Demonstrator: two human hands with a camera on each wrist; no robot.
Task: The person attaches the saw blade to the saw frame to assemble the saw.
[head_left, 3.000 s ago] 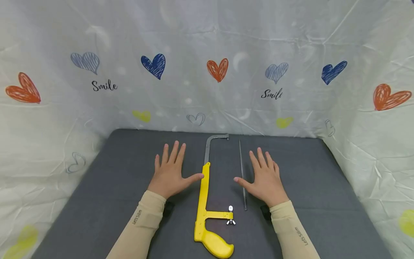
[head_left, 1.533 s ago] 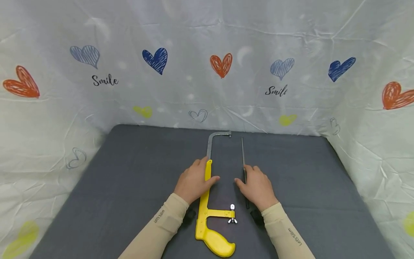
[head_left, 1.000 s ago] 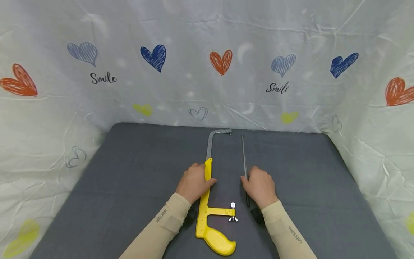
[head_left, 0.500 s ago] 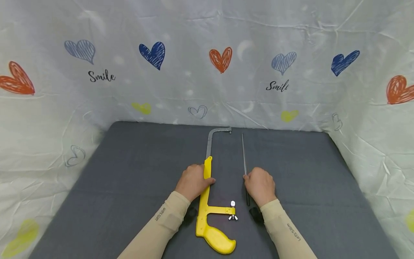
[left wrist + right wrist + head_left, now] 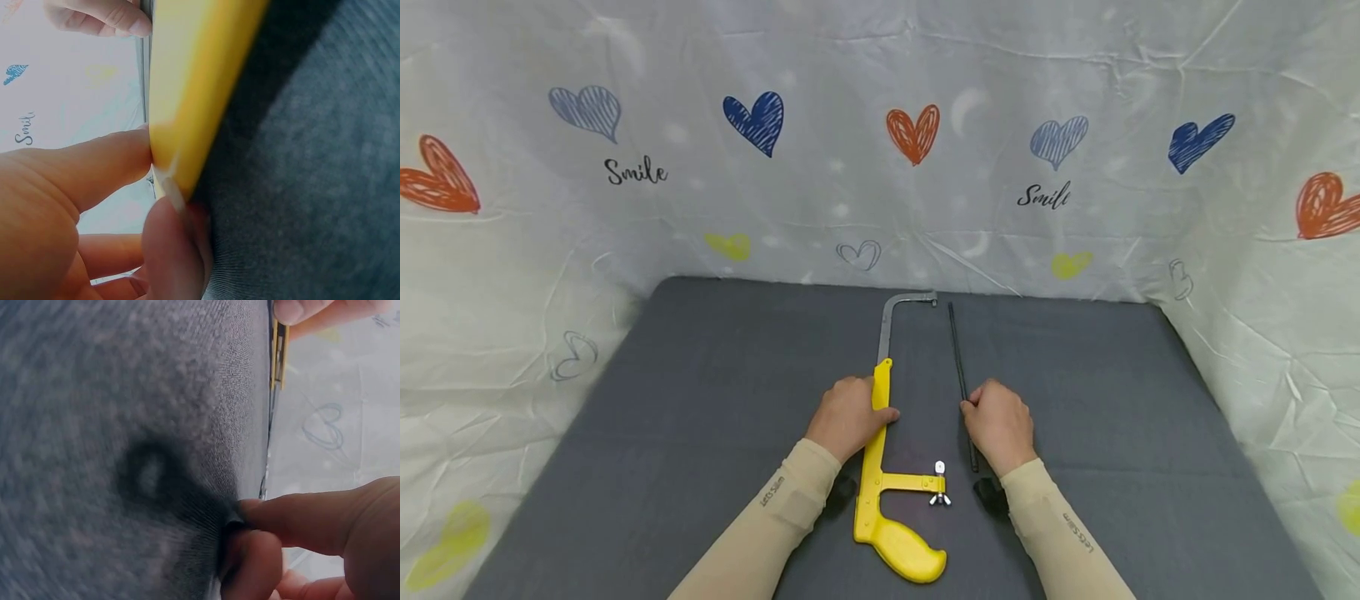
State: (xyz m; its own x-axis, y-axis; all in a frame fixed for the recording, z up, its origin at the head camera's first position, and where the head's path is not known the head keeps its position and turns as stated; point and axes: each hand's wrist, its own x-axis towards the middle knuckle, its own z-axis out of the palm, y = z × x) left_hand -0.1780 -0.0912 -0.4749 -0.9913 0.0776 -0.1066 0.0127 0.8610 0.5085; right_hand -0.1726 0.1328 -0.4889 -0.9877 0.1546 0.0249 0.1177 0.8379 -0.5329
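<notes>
A yellow hacksaw frame (image 5: 874,457) lies lengthwise on the grey-covered table, its curved metal front arm (image 5: 885,329) at the far side and its handle (image 5: 910,552) toward me. My left hand (image 5: 846,417) grips the yellow back bar, thumb across it; in the left wrist view the bar (image 5: 194,81) sits between the digits. To the right, my right hand (image 5: 1002,425) pinches a thin dark hacksaw blade (image 5: 956,342) near its middle. In the right wrist view the blurred near end of the blade (image 5: 134,469) shows its hole.
A wing nut (image 5: 939,500) hangs on the bolt at the frame's rear arm. The grey tabletop (image 5: 700,375) ends at the back against a white curtain (image 5: 835,192) printed with hearts, which also runs along both sides.
Both hands came down from spread, flat poses; the left took hold of the frame, the right pinched the blade. The blade's far end has swung left, and its face now looks darker.
</notes>
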